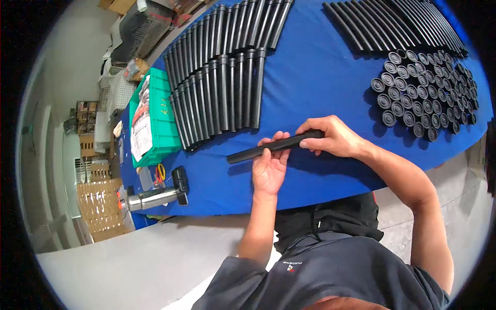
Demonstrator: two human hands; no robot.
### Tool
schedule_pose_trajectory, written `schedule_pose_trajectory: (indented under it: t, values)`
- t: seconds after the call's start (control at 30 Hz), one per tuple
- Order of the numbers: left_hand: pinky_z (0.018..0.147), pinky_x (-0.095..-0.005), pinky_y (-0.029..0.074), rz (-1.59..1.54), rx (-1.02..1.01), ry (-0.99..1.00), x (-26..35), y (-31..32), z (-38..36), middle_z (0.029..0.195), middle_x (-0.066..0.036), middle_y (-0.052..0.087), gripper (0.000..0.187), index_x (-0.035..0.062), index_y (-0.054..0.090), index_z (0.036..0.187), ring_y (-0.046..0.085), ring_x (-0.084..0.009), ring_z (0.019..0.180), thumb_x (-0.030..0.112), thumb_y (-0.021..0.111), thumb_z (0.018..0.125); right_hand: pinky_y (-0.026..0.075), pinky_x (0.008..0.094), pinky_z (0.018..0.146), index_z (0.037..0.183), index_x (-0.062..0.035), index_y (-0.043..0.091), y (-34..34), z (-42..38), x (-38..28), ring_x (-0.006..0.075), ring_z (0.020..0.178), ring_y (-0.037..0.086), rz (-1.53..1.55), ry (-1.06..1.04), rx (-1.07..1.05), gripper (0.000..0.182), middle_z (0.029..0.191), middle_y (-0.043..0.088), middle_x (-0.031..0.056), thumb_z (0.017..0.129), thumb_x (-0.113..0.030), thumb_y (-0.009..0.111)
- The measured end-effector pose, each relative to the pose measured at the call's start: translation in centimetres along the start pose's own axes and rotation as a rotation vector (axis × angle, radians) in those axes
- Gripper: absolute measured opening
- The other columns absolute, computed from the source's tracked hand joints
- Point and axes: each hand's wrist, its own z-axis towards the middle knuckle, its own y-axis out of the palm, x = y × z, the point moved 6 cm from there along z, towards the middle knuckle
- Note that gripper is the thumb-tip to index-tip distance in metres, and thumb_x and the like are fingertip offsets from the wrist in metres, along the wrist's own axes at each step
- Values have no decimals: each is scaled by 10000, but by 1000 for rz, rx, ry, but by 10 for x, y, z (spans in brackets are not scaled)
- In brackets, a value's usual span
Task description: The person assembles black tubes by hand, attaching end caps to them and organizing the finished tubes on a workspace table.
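A black tube (247, 155) lies slantwise across both hands, close over the blue cloth near the table's front edge. My left hand (269, 164) is palm up under its middle, thumb laid over it and fingers curled behind. At the tube's right end, my right hand (333, 136) wraps its fingers and thumb around the end, hiding most of it. Round black caps (413, 93) stand grouped to the right of my right hand. Capped black tubes (223, 93) lie in two rows beyond my left hand.
Plain black tubes (356, 26) lie side by side at the back right. A green crate (164, 111) with papers stands at the left. Near it on the table are yellow-handled scissors (161, 172) and a metal flask (155, 198). The blue cloth (305, 77) covers the table.
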Motion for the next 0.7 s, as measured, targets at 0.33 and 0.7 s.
schedule_pose_trajectory:
  t: [0.33, 0.7]
  values:
    - [1108, -479, 481, 93, -65, -15, 0, 15, -9, 1438, -217, 525, 450, 85, 522, 1371, 452, -369, 1396, -15, 608, 940, 491, 252, 584, 1143, 5, 603, -15, 8, 15, 100, 670, 601, 349, 28, 103, 324, 851, 635, 30, 876, -114, 741]
    - [640, -315, 624, 585, -14, -325, -9, 37, -39, 1192, -240, 648, 547, -26, 491, 1387, 707, -254, 842, 217, 699, 944, 529, 244, 538, 1224, -4, 535, -24, 5, 9, 118, 631, 620, 501, 86, 26, 440, 835, 608, 49, 858, -124, 746]
